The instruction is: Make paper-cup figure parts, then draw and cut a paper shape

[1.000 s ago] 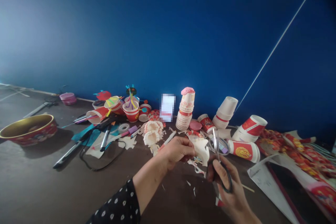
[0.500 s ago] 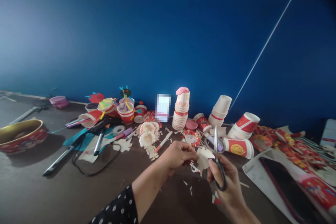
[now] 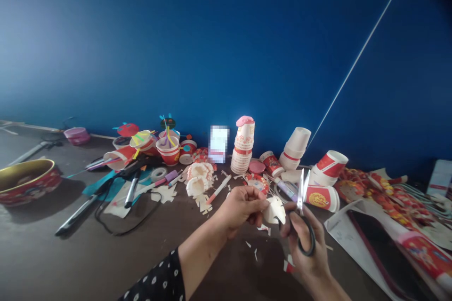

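Observation:
My left hand [image 3: 244,209] pinches the edge of a white paper cutout [image 3: 274,210] with a jagged outline. Black-handled scissors [image 3: 306,230] are in my right hand [image 3: 310,244], fingers through the loops, blades parted and pointing up and away. The blades stand just right of the cutout and do not touch it. Small white and red scraps [image 3: 288,265] lie on the dark table [image 3: 212,273] below my hands. Behind them is a round red patterned paper piece [image 3: 257,183], partly hidden by my left hand.
A tall cup stack [image 3: 243,146] stands at the back centre. White toothed shapes [image 3: 199,183] and a marker [image 3: 219,189] lie left of my hands. Several red-and-white cups [image 3: 319,198] and a dark phone [image 3: 384,254] are on the right. A red bowl [image 3: 30,186] sits far left.
The scissors have shifted right and their blades have spread apart. The paper cutout has turned in my left hand, which has barely moved. The view has shifted slightly.

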{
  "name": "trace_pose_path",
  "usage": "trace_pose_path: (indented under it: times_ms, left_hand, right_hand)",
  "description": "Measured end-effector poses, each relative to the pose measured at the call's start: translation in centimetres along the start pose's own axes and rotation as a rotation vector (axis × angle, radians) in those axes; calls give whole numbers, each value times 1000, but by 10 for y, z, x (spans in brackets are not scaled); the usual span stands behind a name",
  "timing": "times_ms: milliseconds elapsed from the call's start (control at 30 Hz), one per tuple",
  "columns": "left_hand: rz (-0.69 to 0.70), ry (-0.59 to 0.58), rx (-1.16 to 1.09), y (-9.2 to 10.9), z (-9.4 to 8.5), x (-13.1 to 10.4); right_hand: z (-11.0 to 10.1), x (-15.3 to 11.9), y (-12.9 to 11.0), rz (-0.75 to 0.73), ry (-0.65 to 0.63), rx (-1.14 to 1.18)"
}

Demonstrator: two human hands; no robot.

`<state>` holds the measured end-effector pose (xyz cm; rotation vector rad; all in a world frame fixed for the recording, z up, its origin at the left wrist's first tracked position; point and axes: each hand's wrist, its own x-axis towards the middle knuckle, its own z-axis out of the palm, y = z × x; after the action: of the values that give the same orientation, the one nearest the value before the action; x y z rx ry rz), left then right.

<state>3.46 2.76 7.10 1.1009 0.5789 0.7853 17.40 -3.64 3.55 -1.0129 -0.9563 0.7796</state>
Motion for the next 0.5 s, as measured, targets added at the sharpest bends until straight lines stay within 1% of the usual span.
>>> trace_pose_path:
  times_ms: [67,133,233,400,500]
  left_hand:
    - [-23,-13,28,2,1,-2]
    - [-36,-22,62,3,3,-3]
    - [-39,-46,117,4,6,-6]
    - [-48,-52,168,7,9,-8]
    - [-47,-46,182,8,11,-9]
  right_hand:
    - [-1,2,5,87,31,85]
    - [-2,3,10,151,11,162]
    - [-4,2,15,214,-12,213]
    - [-3,0,13,202,-86,229]
    - [-2,-1,12,200,-49,245]
